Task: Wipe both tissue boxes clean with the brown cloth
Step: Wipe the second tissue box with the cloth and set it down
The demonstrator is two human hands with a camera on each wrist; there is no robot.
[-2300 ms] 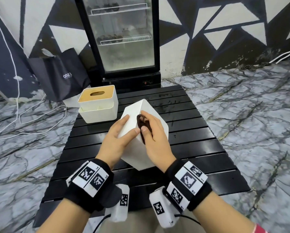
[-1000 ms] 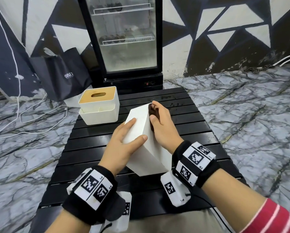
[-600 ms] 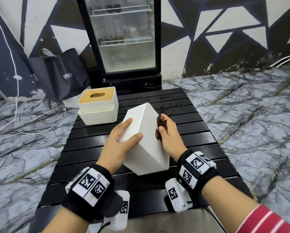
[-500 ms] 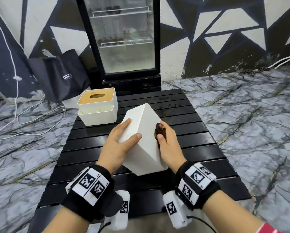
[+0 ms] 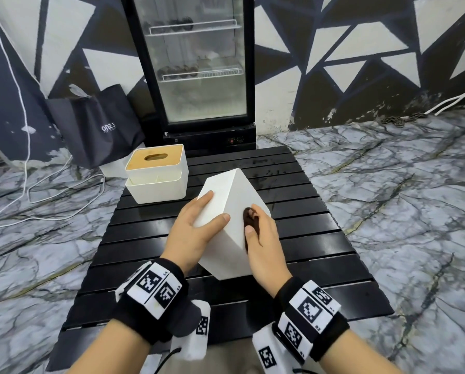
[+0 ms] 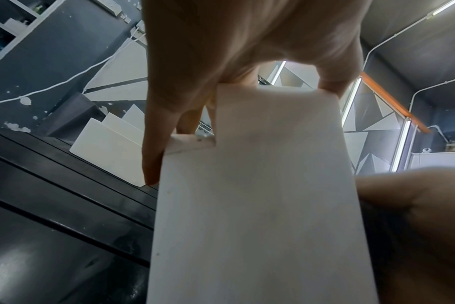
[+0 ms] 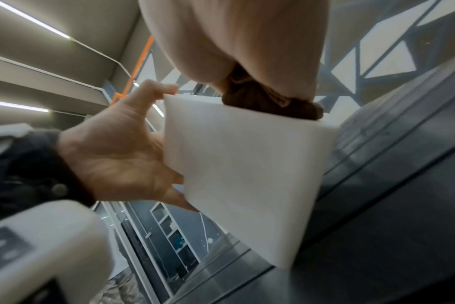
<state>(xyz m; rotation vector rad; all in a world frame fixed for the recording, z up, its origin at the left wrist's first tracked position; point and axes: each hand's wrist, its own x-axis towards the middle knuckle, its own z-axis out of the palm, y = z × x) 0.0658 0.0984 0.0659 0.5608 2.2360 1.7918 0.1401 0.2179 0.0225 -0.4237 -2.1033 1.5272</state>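
Note:
A plain white tissue box (image 5: 235,211) is held tilted above the middle of the black slatted table (image 5: 320,238). My left hand (image 5: 196,228) grips its left side, fingers along one face and thumb over the near edge (image 6: 247,185). My right hand (image 5: 261,238) presses a wadded brown cloth (image 5: 251,218) against the box's right face (image 7: 247,174); the cloth (image 7: 268,100) shows under the palm. A second white tissue box with a wooden slotted lid (image 5: 157,172) stands at the table's far left corner.
A glass-door fridge (image 5: 196,68) stands just behind the table. A black bag (image 5: 96,125) leans on the wall at left, with white cables (image 5: 37,190) on the marble floor. The table's right half is bare slats.
My right hand slid the cloth from the box's far top edge down the right face toward me. The left hand kept its hold and the box stayed tilted.

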